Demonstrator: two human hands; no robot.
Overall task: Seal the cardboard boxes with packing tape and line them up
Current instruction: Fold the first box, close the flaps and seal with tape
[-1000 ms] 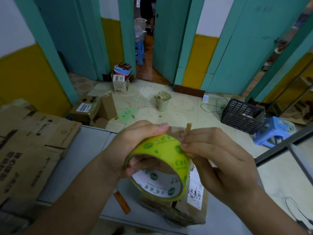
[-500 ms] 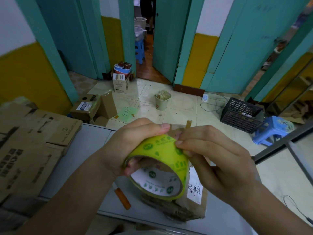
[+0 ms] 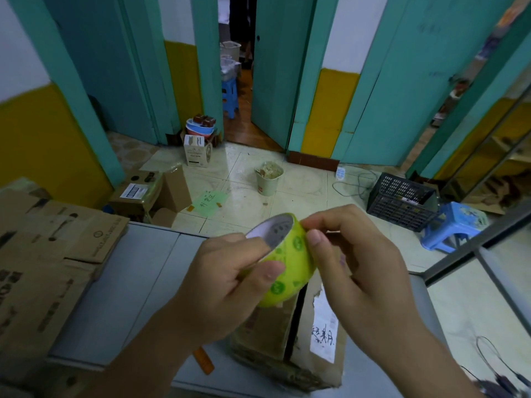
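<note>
Tape is being gripped by the left hand while the right hand is pinching its end, probably risking a torn sliver.

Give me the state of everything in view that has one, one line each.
tape: off the table, in both hands, no strip visibly pulled free
left hand: grips the tape
right hand: fingertips pinch the tape's outer wrap
box: on the table, flaps down, seam untaped
flat cartons: flattened, stacked
floor box: one flap up
door: open
cup: full of scraps
</note>
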